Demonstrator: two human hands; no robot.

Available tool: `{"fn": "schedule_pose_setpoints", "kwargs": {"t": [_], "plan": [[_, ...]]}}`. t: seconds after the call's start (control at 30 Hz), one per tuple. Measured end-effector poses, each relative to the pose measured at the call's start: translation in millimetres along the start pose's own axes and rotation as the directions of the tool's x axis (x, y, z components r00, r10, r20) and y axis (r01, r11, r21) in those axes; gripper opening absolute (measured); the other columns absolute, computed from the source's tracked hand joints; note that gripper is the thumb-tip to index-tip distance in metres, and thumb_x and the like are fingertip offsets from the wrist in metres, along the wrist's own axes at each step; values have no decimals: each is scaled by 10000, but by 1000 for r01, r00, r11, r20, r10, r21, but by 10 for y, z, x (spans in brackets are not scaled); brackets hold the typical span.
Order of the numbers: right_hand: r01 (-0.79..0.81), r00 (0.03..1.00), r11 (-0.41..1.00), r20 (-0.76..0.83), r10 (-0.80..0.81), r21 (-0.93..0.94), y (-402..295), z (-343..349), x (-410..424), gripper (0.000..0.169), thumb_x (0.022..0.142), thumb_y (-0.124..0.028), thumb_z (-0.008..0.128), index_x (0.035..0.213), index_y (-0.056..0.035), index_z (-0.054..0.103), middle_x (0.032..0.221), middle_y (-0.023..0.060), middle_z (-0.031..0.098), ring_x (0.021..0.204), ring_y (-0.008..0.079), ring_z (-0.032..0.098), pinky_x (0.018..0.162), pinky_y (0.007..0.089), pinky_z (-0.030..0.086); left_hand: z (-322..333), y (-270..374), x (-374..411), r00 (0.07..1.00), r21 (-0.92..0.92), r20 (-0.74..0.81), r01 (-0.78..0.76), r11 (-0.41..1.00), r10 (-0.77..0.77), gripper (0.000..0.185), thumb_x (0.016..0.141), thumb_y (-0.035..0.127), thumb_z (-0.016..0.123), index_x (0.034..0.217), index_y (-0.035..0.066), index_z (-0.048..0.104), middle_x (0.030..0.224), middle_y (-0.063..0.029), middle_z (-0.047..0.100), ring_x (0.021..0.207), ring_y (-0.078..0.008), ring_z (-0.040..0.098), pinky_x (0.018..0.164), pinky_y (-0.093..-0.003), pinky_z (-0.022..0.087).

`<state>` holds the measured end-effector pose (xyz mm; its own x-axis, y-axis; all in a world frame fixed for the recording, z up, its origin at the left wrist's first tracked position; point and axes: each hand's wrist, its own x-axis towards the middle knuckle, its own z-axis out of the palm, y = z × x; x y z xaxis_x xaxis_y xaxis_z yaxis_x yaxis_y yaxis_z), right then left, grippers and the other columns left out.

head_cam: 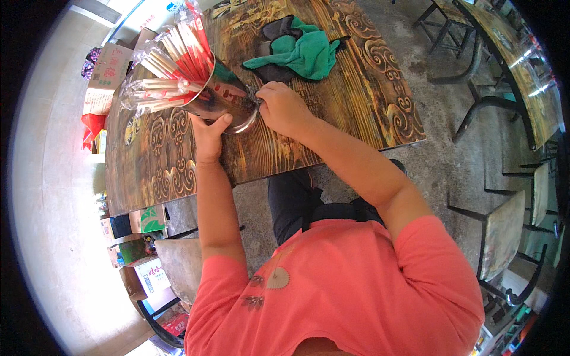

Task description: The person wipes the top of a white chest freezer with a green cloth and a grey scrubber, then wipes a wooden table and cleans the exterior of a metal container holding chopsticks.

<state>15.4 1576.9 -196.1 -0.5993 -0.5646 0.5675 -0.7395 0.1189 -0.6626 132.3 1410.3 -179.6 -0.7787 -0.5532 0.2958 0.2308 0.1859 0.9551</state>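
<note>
My left hand (208, 133) grips a shiny metal cup (229, 100) from below, its thumb along the near side. The cup is tilted, with its mouth towards the upper left. Packs of wooden chopsticks (178, 66) in clear wrappers with red parts fan out of the mouth. At the cup's base my right hand (285, 107) pinches a small dark grey wad (254, 95), perhaps a steel scourer, against the metal; the fingers partly hide it. Beyond the right hand, a crumpled green and black cloth (307, 51) lies on the wooden table (285, 153).
The table has carved scroll borders. Cardboard boxes (107, 66) and a red bag (92, 129) stand along the left wall. A stool or chair seat (176, 262) is at the lower left. Chairs (503, 236) and another wooden table (512, 58) stand on the right.
</note>
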Motion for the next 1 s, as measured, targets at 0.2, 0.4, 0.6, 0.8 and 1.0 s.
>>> {"fn": "schedule_pose_setpoints", "kwargs": {"t": [0.2, 0.4, 0.6, 0.8, 1.0], "plan": [[-256, 954, 962, -140, 267, 93, 74, -4, 135, 259, 789, -104, 558, 1000, 31, 626, 1007, 201, 592, 958, 375, 564, 856, 447, 464, 201, 173, -58, 981, 40, -63, -181, 983, 184, 994, 668, 79, 800, 1427, 31, 161, 1313, -129, 427, 1189, -243, 440, 1005, -367, 353], [-273, 945, 953, -149, 291, 133, 127, 10, 126, 273, 802, -114, 533, 1014, 34, 622, 1011, 210, 592, 967, 381, 565, 862, 454, 459, 719, 219, -402, 888, 293, -441, 2, 956, 133, 1022, 726, 71, 758, 1463, 55, 50, 1408, -183, 320, 1284, -283, 360, 1059, -425, 297], [-203, 953, 968, -195, 230, 148, 143, -4, 120, 270, 791, -93, 546, 1011, 47, 619, 1014, 213, 601, 955, 379, 571, 862, 446, 460, 955, 152, 22, 822, 195, -499, -204, 959, 276, 1160, 635, 12, 806, 1446, -28, -23, 1450, -218, 215, 1328, -293, 288, 1087, -400, 284], [-243, 932, 930, -199, 302, 275, 119, 11, 155, 267, 794, -93, 555, 1011, 50, 614, 1033, 224, 600, 964, 382, 572, 876, 441, 458, 337, 159, 194, 971, 15, -226, -74, 997, 75, 687, 676, -6, 774, 1241, 46, 387, 1130, -68, 515, 1011, -182, 511, 922, -345, 408], [-88, 961, 935, -218, 171, 343, 24, -42, 153, 256, 807, -56, 570, 1049, 14, 612, 1066, 188, 604, 982, 365, 588, 858, 418, 472, 132, 78, 72, 1000, -108, -10, -6, 994, 5, 715, 698, 77, 765, 1291, 57, 367, 1178, -67, 512, 1075, -216, 507, 967, -368, 388]]}}
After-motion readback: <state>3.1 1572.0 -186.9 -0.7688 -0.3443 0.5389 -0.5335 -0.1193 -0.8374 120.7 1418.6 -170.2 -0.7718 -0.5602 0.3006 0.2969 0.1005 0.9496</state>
